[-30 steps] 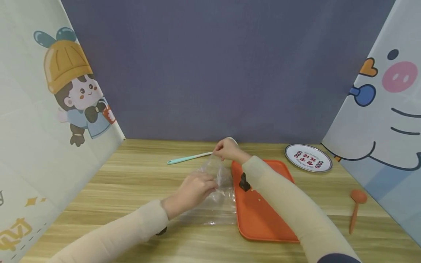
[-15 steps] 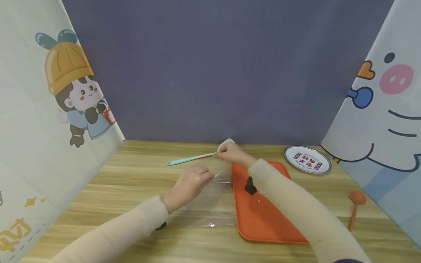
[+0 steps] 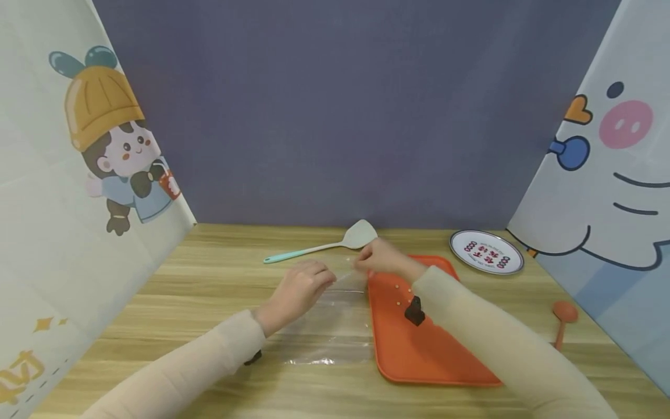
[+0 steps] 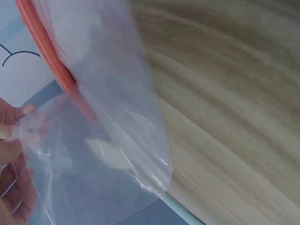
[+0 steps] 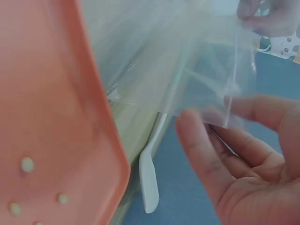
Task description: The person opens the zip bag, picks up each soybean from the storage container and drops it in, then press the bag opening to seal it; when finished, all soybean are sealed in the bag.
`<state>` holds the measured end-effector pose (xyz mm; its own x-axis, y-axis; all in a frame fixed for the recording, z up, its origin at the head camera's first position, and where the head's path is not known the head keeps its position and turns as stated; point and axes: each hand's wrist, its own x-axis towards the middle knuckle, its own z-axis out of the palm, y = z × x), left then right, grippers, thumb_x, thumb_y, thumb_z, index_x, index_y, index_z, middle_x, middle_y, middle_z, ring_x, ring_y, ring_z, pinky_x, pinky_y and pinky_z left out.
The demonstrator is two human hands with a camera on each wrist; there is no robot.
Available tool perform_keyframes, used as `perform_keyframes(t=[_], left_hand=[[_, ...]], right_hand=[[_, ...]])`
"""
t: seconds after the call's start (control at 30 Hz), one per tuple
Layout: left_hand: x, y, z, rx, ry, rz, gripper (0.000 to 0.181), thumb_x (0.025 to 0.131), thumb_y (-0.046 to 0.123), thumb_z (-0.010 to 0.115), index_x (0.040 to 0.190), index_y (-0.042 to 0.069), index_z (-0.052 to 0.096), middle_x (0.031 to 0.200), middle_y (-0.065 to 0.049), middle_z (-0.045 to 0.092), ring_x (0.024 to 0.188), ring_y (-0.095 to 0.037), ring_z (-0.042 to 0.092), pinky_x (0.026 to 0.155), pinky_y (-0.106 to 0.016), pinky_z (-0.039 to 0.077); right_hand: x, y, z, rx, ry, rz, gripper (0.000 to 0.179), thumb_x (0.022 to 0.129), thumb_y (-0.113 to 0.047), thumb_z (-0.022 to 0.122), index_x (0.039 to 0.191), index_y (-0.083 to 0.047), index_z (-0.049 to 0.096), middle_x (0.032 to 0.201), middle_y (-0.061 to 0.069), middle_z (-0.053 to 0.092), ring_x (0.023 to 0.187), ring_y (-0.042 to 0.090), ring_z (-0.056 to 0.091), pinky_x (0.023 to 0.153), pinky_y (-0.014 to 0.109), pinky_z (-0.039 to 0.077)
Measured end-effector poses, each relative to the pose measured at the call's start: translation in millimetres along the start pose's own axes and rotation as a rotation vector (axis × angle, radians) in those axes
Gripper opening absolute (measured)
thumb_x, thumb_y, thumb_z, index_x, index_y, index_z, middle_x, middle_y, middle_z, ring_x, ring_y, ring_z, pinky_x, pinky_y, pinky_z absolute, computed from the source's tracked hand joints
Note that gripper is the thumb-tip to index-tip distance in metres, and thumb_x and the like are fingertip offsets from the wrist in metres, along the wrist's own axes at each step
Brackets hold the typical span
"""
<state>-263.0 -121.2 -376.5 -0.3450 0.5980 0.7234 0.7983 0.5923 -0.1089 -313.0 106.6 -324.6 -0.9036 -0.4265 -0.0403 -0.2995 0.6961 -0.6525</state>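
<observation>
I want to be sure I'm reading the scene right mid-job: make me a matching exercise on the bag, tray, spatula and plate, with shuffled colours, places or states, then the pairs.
Things
1. Bag
2. Tray
3. Spatula
4. Plate

Descriptions
A. White with red writing
B. Orange, with small pale pieces on it
C. Clear, between the left hand and the right hand
D. Pale head, mint-green handle

Right pairs
1-C, 2-B, 3-D, 4-A
</observation>
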Motion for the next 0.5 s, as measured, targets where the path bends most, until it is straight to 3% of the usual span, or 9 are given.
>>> perform_keyframes(t=[0.13, 0.23, 0.33, 0.43, 0.5], left_hand=[[0.3, -0.6, -2.3, -0.040, -0.014, -0.017, 0.006, 0.086, 0.011, 0.072, 0.092, 0.011, 0.073, 0.090, 0.001, 0.069, 0.085, -0.012, 0.064, 0.076, -0.024, 0.057], [5.4, -2.9, -9.7, -0.036, -0.021, -0.087, 0.007, 0.088, 0.012, 0.070, 0.091, 0.007, 0.073, 0.095, -0.004, 0.068, 0.089, -0.017, 0.063, 0.079, -0.027, 0.056], [13.5, -7.6, -19.5, -0.024, -0.069, -0.245, 0.012, 0.089, 0.015, 0.070, 0.086, 0.005, 0.075, 0.106, -0.010, 0.068, 0.100, -0.023, 0.063, 0.089, -0.035, 0.055], [20.0, -11.7, -27.2, -0.061, -0.194, -0.454, 0.017, 0.090, 0.019, 0.069, 0.083, 0.005, 0.076, 0.112, -0.013, 0.070, 0.106, -0.029, 0.065, 0.094, -0.041, 0.054], [21.5, -13.6, -30.2, -0.130, -0.286, -0.597, 0.019, 0.091, 0.020, 0.067, 0.088, 0.004, 0.077, 0.111, -0.013, 0.072, 0.086, -0.025, 0.069, 0.082, -0.042, 0.058]], right_hand=[[-6.0, 1.0, 4.1, 0.023, 0.047, 0.004, 0.018, 0.090, -0.013, 0.067, 0.095, 0.001, 0.076, 0.081, 0.012, 0.075, 0.069, 0.019, 0.071, 0.070, 0.036, 0.061], [-8.5, 0.3, 7.4, 0.053, 0.088, 0.008, 0.018, 0.090, -0.011, 0.066, 0.097, 0.003, 0.075, 0.082, 0.013, 0.075, 0.074, 0.023, 0.073, 0.072, 0.040, 0.061], [-9.5, 0.9, 10.6, 0.076, 0.138, -0.005, 0.017, 0.089, -0.008, 0.067, 0.097, 0.005, 0.075, 0.082, 0.014, 0.075, 0.072, 0.024, 0.072, 0.069, 0.038, 0.061], [-10.7, 0.8, 13.6, 0.072, 0.188, -0.034, 0.015, 0.087, -0.006, 0.067, 0.093, 0.006, 0.075, 0.079, 0.014, 0.075, 0.066, 0.022, 0.071, 0.061, 0.030, 0.060], [-11.5, 0.1, 15.7, 0.067, 0.213, -0.045, 0.013, 0.086, -0.005, 0.068, 0.091, 0.004, 0.075, 0.077, 0.013, 0.074, 0.062, 0.018, 0.069, 0.057, 0.025, 0.058]])
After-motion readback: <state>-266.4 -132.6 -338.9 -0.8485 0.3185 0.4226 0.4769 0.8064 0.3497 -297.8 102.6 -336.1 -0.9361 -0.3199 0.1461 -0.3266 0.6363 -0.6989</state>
